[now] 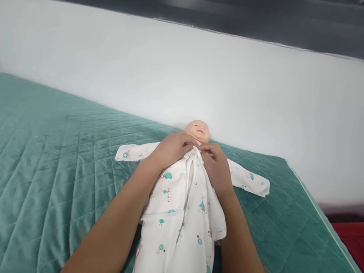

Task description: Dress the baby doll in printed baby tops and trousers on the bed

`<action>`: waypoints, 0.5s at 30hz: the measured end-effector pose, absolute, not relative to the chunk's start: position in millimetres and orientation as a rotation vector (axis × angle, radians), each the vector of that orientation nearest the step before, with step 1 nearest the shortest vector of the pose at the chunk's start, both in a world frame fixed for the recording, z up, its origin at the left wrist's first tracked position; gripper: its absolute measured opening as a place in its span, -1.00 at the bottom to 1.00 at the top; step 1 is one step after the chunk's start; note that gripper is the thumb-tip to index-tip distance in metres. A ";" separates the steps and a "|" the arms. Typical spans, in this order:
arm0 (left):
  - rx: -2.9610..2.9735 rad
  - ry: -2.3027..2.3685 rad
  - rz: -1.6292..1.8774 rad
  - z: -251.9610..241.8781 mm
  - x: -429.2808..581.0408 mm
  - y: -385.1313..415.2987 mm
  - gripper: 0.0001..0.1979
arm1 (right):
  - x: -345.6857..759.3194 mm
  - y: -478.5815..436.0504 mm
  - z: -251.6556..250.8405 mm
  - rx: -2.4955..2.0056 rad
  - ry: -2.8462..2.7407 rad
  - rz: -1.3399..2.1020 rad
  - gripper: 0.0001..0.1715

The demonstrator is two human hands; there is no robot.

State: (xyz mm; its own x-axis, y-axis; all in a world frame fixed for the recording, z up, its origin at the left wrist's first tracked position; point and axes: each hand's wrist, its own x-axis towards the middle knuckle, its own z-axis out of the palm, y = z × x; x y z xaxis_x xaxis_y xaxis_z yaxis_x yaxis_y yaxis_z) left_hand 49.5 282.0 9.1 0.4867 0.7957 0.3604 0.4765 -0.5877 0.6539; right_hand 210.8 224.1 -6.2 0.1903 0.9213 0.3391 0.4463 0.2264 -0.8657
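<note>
A baby doll (pixel 198 130) lies on its back with its head toward the wall. It wears a white baby shirt (pixel 164 199) with small teal and pink prints, sleeves spread out to both sides. White printed pants (pixel 174 261) cover its lower body. At the neckline, my left hand (pixel 174 146) pinches one edge of the shirt front. Opposite it, my right hand (pixel 215 161) pinches the other edge, fingertips close to the left ones. Below my hands the shirt front hangs parted, with a fastener visible on the left flap. My fingers partly hide the collar.
A green quilted cover (pixel 46 172) spreads under the doll. Behind it stands a white wall (pixel 190 75) with a dark frame (pixel 219 9) above. Beyond the cover's pale right edge is a red object (pixel 360 243), cut off by the view.
</note>
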 end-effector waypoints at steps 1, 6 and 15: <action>2.286 1.050 0.895 9.1 48.8 282.4 -0.75 | 210.6 223.8 -5.8 -1.384 -1.421 0.564 -0.80; 2.367 1.113 0.873 9.2 47.2 282.9 -0.77 | 209.4 222.9 -4.8 -1.353 -1.410 0.588 -0.78; 2.415 1.062 1.024 -3.2 47.6 289.4 -0.78 | 209.0 220.7 -4.4 -1.314 -1.377 0.565 -0.73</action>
State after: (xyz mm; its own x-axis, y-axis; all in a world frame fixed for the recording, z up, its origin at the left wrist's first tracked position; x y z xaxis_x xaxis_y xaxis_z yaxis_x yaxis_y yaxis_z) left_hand 47.6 289.4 -3.2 0.4694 0.7362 0.4876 0.5142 -0.6768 0.5269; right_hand 209.0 220.7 -4.4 0.2116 0.9044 0.3704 0.3829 0.2720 -0.8828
